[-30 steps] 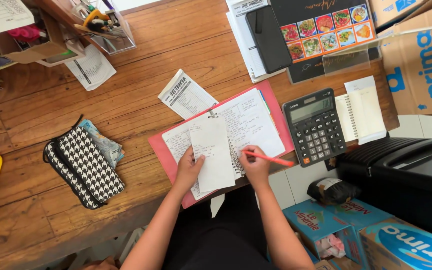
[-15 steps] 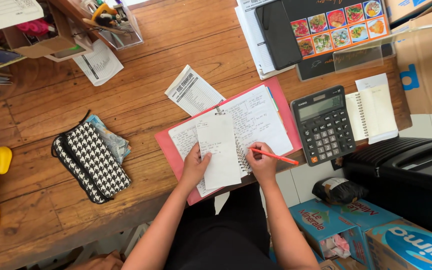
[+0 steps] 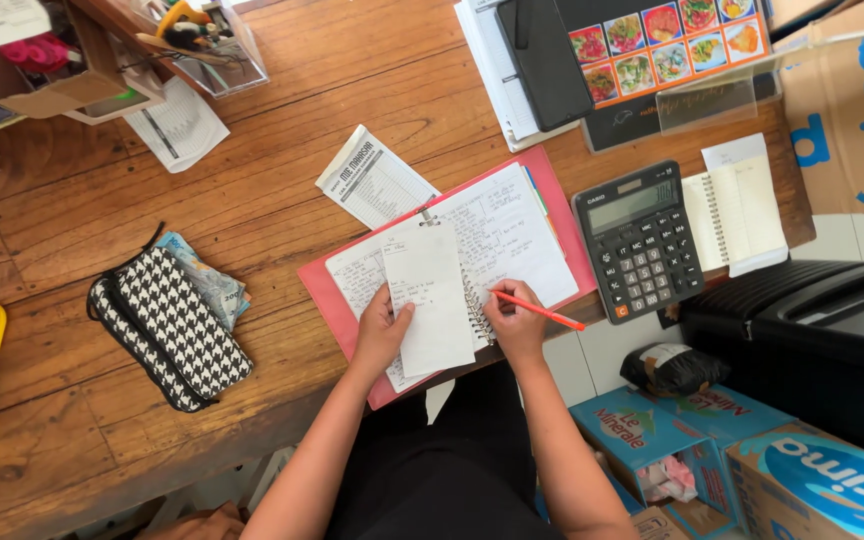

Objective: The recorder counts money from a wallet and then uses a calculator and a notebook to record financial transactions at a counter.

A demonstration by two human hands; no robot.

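Head view: both my hands on the ring notebook (image 3: 472, 250), slip and pen in play.

Left hand (image 3: 380, 335) pins a white paper slip (image 3: 430, 298) flat over the left page, fingers (image 3: 400, 318) closed on its edge so it stays readable. Right hand (image 3: 514, 325) has fingers wrapped tight around an orange pen (image 3: 540, 311), tip at the ring spine. Notebook lies open on a red folder (image 3: 564, 215) at the surface (image 3: 252, 200) front edge. Calculator (image 3: 638, 240) just right, houndstooth pouch (image 3: 170, 330) well left.

Orange pen (image 3: 540, 312) over ring-bound notebook (image 3: 497, 240) (open)
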